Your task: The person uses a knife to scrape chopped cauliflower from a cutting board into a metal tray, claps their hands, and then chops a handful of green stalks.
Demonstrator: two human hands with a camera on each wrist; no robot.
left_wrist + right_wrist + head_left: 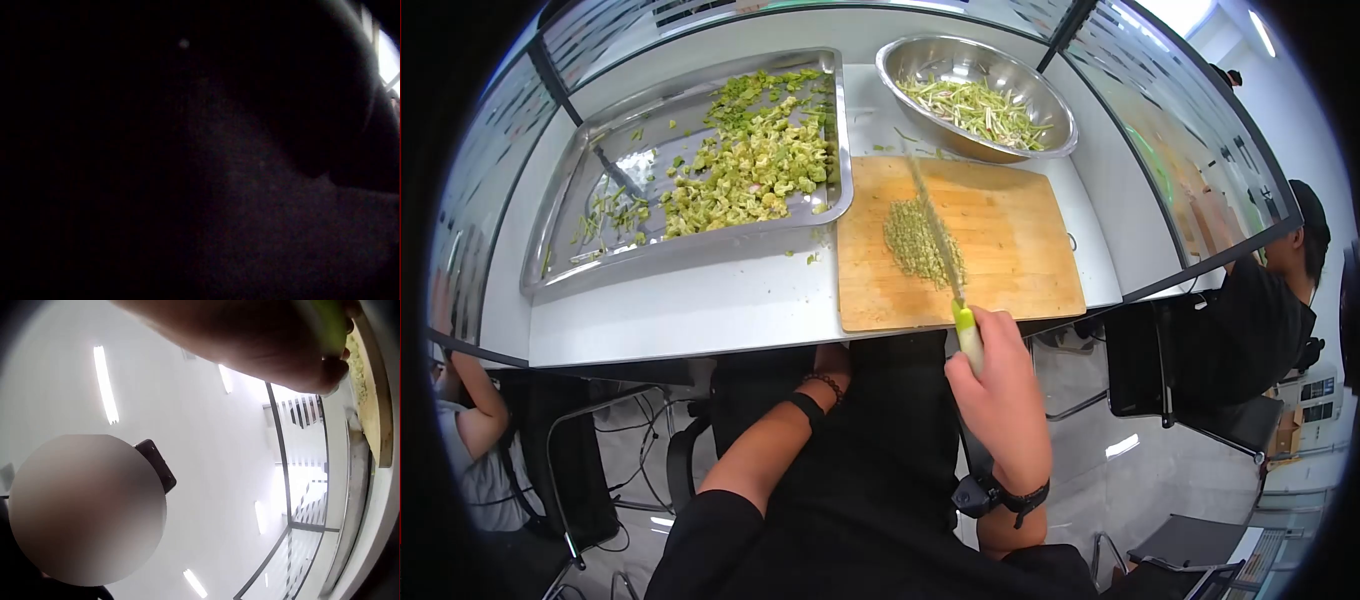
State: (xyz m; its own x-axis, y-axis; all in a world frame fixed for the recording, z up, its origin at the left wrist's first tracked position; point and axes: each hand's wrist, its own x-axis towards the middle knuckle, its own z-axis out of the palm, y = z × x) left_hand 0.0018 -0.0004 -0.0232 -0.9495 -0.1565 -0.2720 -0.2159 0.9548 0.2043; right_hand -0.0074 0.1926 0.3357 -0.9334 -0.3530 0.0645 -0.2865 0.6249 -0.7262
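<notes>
My right hand [1003, 385] grips the green and white handle of a kitchen knife [936, 225] in the head view. The blade reaches away from me across the wooden cutting board [1020, 230], over a pile of finely chopped green vegetable [908, 240]. In the right wrist view the same hand [269, 344] curls round the green handle, with the board's edge at far right. My left hand [833, 366] hangs low by my lap at the table's front edge, its fingers hidden. The left wrist view shows only dark cloth.
A large steel tray [690, 240] holding chopped greens stands at left. Behind the board is a steel bowl [890, 65] of thin green-white strips. Partition panels [1190, 140] enclose the white table [670, 315]. A person in black [1250, 320] sits at right, another person at far left.
</notes>
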